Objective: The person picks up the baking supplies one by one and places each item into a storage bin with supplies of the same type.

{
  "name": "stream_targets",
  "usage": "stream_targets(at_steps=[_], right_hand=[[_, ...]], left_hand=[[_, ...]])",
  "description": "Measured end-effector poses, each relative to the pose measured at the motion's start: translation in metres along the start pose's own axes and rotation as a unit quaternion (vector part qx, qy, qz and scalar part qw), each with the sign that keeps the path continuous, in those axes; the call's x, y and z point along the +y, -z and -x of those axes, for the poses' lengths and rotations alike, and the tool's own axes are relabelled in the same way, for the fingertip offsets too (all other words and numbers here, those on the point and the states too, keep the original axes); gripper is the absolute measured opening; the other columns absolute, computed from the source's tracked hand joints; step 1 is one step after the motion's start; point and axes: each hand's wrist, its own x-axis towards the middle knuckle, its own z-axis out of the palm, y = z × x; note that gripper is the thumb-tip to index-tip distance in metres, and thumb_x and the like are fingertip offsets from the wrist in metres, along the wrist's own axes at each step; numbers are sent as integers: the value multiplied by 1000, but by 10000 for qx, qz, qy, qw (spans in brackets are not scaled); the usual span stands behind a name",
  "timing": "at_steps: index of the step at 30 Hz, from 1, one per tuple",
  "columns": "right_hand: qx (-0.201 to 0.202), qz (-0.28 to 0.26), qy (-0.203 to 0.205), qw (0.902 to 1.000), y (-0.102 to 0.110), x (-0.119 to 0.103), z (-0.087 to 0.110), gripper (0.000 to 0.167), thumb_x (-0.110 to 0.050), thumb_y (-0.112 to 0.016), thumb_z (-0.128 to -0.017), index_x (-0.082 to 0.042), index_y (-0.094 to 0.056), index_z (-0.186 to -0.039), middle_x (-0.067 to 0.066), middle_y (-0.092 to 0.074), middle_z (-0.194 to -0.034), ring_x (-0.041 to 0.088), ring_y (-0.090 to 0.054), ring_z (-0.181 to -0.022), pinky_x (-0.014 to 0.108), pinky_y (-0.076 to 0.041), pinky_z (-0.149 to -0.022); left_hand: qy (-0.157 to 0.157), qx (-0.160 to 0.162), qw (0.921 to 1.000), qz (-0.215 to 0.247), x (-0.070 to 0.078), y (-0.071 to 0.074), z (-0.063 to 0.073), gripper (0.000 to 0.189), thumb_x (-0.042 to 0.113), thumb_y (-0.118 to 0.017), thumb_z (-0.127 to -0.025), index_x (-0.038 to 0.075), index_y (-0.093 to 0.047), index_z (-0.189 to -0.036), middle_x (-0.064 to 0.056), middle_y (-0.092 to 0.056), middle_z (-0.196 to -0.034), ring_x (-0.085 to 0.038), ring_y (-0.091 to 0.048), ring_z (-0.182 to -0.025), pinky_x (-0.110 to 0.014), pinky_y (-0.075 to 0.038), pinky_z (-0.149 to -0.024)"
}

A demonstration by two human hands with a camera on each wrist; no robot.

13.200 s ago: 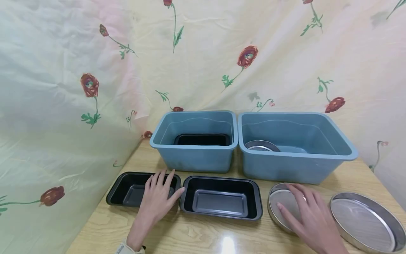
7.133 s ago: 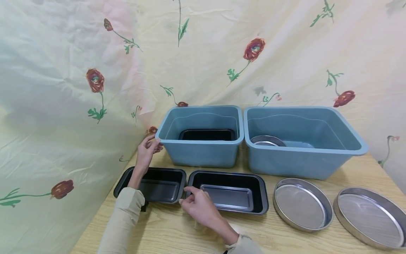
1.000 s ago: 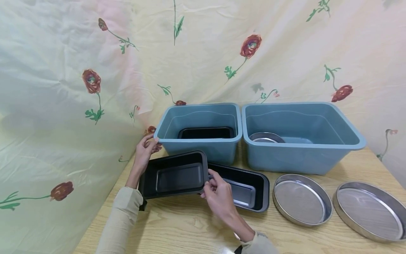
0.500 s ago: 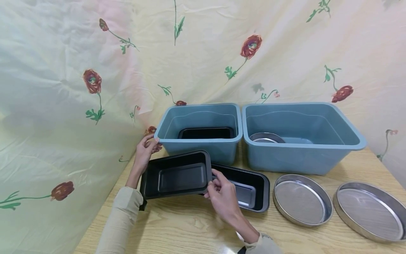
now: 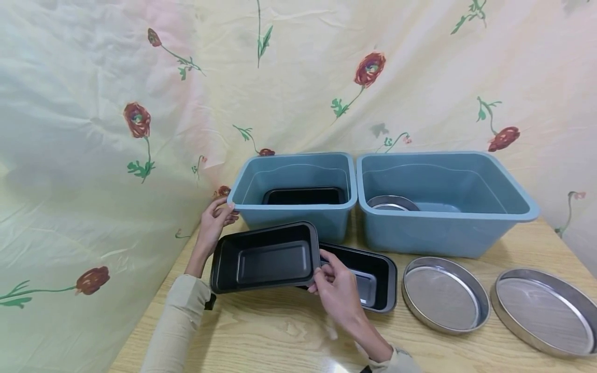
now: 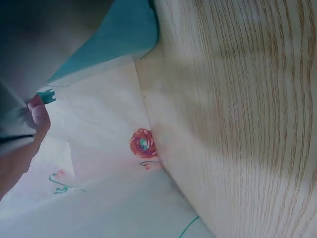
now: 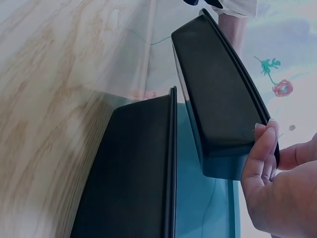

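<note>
My right hand [image 5: 338, 287] pinches the right end rim of a black loaf pan [image 5: 272, 261], fingers beneath and thumb on top. The pan is raised off the table, tilted toward the head camera, and overlaps the second loaf pan [image 5: 389, 282], which lies on the table. In the right wrist view the held loaf pan [image 7: 218, 89] shows its dark outer side. My left hand [image 5: 213, 223] grips the front left corner of the left blue bin [image 5: 294, 217]. Inside that bin sits another black loaf pan [image 5: 303, 196]. Most of the left hand is hidden in the left wrist view.
To the right stands a second blue bin [image 5: 443, 233] with a round metal pan [image 5: 392, 201] inside. Two round metal pans [image 5: 445, 295] lie side by side on the wooden table [image 5: 261, 331]. A flowered cloth [image 5: 289, 77] hangs behind and at the left.
Since about seven seconds ago, my right hand has taken the left loaf pan by its rim and lifted it. Over the last second the pan drifts slightly right. The left hand stays put.
</note>
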Motion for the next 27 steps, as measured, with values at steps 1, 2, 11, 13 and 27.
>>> stream_targets(at_steps=[1,2,11,13,27], right_hand=[[13,6,-10,10000,1,0,0,46,11,-53,-98,7,-52,-144,12,-70,-82,18,-68,-64,28,-60,-63],[27,16,-13,10000,3,-1,1,46,11,-54,-98,7,-52,-144,12,-70,-81,18,-68,-64,27,-60,-63],[131,-6,-1,9999,15,-3,4,44,12,-54,-98,6,-54,-142,10,-70,-79,18,-68,-62,28,-60,-61],[141,-48,-17,9999,17,-3,5,44,13,-54,-98,6,-55,-141,12,-71,-79,19,-68,-62,28,-60,-60],[299,-169,-185,9992,33,-9,10,45,15,-53,-97,6,-55,-140,17,-71,-81,21,-68,-62,30,-60,-60]], left_hand=[[-3,-1,10000,6,0,0,0,47,19,-60,-107,-7,-46,-145,-2,-73,-94,-12,-71,-82,-25,-58,-82],[-5,-2,10000,15,0,0,0,47,18,-60,-107,-7,-46,-145,-3,-73,-94,-12,-71,-82,-24,-58,-82],[-95,24,9999,107,-2,-1,0,44,14,-60,-107,-8,-47,-143,-1,-72,-90,-12,-71,-80,-27,-59,-82],[-119,18,9998,143,-2,-1,0,44,13,-60,-107,-8,-48,-143,-1,-72,-89,-13,-71,-79,-26,-59,-80],[-143,11,9997,178,-3,-1,-1,43,12,-59,-107,-8,-48,-142,0,-72,-88,-12,-71,-79,-29,-59,-83]])
